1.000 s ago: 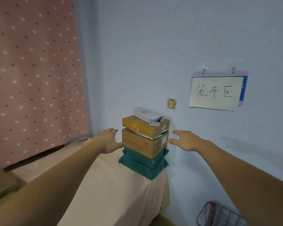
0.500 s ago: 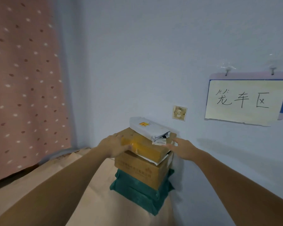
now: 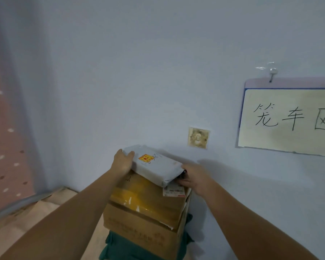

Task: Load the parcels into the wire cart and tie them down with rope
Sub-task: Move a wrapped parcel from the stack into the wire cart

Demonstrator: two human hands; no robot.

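Gripping the grey mailer (image 3: 156, 165) atop the parcel stack, the left hand (image 3: 122, 162) and right hand (image 3: 194, 178) have risen from the yellow-taped box (image 3: 144, 198); beige sheet (image 3: 15, 226), blue wall (image 3: 158, 72), handwritten sign (image 3: 287, 119).

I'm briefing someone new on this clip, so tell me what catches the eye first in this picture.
At centre, both hands grip the ends of a grey mailer: left hand at its far-left end, right hand at its near-right end. The mailer tops a stack against the wall: yellow-taped box, plain cardboard box, green package at the bottom. At right, a handwritten sign hangs on the blue wall.
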